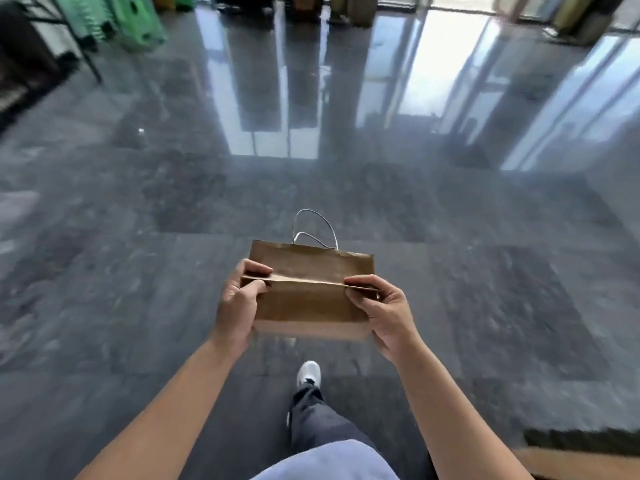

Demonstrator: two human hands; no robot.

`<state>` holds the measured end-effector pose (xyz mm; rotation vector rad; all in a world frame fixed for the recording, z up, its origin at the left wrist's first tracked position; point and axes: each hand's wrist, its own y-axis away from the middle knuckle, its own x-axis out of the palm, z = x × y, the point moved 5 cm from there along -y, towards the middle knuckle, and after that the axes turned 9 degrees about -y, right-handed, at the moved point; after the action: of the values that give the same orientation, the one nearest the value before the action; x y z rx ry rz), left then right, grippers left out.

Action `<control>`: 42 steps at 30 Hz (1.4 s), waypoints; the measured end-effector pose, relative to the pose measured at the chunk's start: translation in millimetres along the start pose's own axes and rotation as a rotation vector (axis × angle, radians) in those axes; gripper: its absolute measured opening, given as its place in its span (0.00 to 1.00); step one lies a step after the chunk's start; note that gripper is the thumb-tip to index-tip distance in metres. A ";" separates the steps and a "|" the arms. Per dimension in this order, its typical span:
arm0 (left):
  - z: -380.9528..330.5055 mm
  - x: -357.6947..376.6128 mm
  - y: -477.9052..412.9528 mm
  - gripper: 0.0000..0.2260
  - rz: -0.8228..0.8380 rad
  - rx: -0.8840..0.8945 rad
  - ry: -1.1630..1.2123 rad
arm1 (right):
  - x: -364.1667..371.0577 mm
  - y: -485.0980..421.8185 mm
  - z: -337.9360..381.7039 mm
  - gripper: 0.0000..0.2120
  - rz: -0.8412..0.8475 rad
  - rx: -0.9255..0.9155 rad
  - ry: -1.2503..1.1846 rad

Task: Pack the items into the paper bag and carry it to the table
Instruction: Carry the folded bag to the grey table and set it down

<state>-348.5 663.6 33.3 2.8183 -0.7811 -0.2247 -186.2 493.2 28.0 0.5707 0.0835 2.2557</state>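
Observation:
A flat, folded brown paper bag (308, 299) hangs in front of me above a dark polished floor. Its white cord handles (313, 228) stick out at the far edge. My left hand (239, 303) pinches the bag's left side at a crease, thumb on top. My right hand (384, 313) pinches the right side of the same crease. No items for packing are in view.
The glossy grey stone floor (138, 271) spreads all around, reflecting tall windows ahead. Green crates (138, 22) and a dark metal rack leg (86, 53) stand at the far left. A brown surface edge (581, 462) shows at the bottom right. My leg and white shoe (308, 374) are below the bag.

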 end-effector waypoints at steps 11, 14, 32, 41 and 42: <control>-22.3 -244.7 -120.2 0.11 -0.499 0.003 0.111 | 296.6 -171.5 -68.9 0.07 0.445 0.158 0.133; -32.8 -317.3 -158.3 0.11 -0.633 -0.014 0.138 | 390.9 -215.6 -85.0 0.09 0.568 0.181 0.168; -20.4 -670.1 -401.4 0.17 -1.027 -0.029 0.437 | 842.3 -408.2 -226.5 0.13 0.809 0.252 0.317; -67.3 -877.1 -586.3 0.13 -0.982 -0.073 0.406 | 1073.9 -531.9 -270.4 0.09 0.727 0.238 0.301; -69.7 -893.6 -606.9 0.12 -0.981 -0.090 0.396 | 1091.8 -547.8 -276.5 0.08 0.702 0.240 0.293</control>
<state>-794.8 1649.8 36.5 2.7600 0.6960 0.1578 -566.1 1686.2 59.4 0.4253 0.3514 3.0326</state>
